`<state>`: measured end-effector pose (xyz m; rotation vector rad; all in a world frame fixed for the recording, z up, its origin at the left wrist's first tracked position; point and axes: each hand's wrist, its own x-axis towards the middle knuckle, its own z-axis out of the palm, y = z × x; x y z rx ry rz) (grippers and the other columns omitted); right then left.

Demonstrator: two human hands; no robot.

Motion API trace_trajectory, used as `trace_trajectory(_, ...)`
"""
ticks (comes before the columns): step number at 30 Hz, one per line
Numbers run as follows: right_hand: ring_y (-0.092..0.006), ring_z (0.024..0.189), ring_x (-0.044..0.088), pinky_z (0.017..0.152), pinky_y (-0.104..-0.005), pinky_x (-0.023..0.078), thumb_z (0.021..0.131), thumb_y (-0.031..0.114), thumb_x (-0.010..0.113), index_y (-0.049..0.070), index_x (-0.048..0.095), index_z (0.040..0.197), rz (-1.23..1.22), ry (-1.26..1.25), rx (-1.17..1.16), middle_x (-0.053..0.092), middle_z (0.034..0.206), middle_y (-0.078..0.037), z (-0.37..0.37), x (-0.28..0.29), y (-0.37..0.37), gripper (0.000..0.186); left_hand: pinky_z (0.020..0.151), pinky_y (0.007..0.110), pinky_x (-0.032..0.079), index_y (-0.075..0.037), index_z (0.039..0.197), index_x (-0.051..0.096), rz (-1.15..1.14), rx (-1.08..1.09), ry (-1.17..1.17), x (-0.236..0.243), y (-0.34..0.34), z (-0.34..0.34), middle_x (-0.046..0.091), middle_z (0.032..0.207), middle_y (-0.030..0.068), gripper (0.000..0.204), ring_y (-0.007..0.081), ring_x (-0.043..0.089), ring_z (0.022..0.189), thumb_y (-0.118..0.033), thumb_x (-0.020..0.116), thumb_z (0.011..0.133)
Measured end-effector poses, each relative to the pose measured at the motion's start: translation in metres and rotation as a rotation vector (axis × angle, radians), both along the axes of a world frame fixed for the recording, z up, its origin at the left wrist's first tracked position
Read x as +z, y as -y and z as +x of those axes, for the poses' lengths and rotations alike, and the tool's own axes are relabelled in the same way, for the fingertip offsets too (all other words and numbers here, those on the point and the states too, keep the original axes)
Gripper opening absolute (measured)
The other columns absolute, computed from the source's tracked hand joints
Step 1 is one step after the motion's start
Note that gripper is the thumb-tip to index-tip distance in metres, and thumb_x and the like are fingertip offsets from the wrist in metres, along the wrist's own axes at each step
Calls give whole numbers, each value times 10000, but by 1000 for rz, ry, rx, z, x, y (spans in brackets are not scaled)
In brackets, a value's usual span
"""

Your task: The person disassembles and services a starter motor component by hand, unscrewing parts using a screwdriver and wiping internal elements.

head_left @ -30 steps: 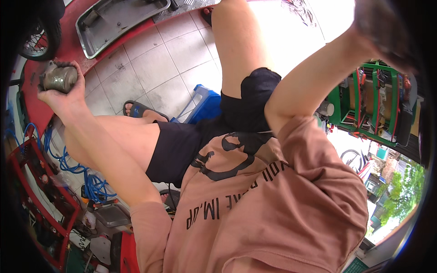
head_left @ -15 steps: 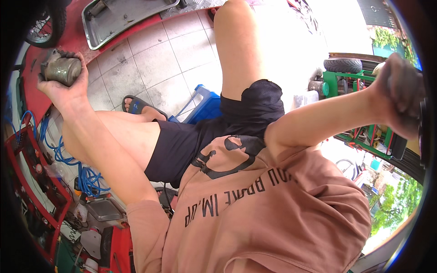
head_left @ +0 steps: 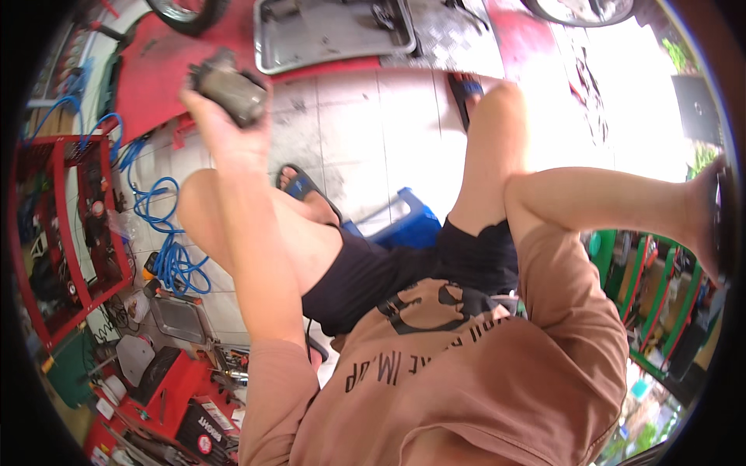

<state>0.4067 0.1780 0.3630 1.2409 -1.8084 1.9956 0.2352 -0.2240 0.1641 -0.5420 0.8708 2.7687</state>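
My left hand (head_left: 237,140) is raised at the upper left with its fingers closed around a grimy metal part (head_left: 235,95). The part is a grey-brown cylinder with a darker, uneven end, tilted in the grip. Behind it lies the red bench top (head_left: 155,74). My right hand (head_left: 705,213) is at the far right rim, mostly cut off by the picture's edge. Its fingers are hidden, so whether it holds anything does not show.
A metal tray (head_left: 330,39) with small parts sits on the bench. Below are a blue plastic stool (head_left: 400,225) between my legs and coiled blue hose (head_left: 175,268) on the tiles. A red rack (head_left: 62,233) stands left, a green rack (head_left: 649,299) right, a red toolbox (head_left: 167,388) lower left.
The view has turned left, so the bench and tray sit further right in it. My left hand keeps its hold on the metal part. My right hand has slipped mostly out of the picture.
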Motion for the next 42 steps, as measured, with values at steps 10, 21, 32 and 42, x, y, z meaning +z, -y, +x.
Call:
trace_trajectory(10, -63, 622, 493, 537, -226, 374, 940, 333, 588, 15, 638, 1044, 555, 458, -788, 594, 742, 27, -84, -19, 70, 338, 586, 329, 515, -134, 1012, 583, -173, 108, 3, -18, -5, 11, 614, 800, 13, 359, 154, 620, 683, -473, 556, 896)
trace_trajectory(21, -393, 826, 661, 763, -436, 508, 822, 337, 626, -45, 656, 999, 1476, 332, -582, 660, 917, -261, -174, -105, 82, 422, 545, 308, 514, -120, 989, 587, -384, 76, -84, 46, 22, 33, 616, 742, 52, 376, 162, 611, 601, -480, 587, 878)
trace_trajectory(32, -384, 919, 653, 813, -464, 523, 839, 324, 619, 159, 685, 1099, 1263, 389, -766, 682, 970, -186, -227, -215, 123, 315, 603, 360, 520, -81, 1052, 597, -330, 25, -22, 6, 29, -68, 633, 833, 101, 471, 226, 624, 691, -508, 455, 911)
trace_trajectory(42, -355, 844, 670, 749, -430, 545, 810, 227, 601, 219, 702, 1104, 1384, 461, -661, 691, 926, -170, -250, -272, 105, 311, 677, 389, 510, -108, 1070, 594, -178, 65, 246, -14, 2, -119, 636, 928, 77, 419, 223, 601, 771, -462, 428, 920)
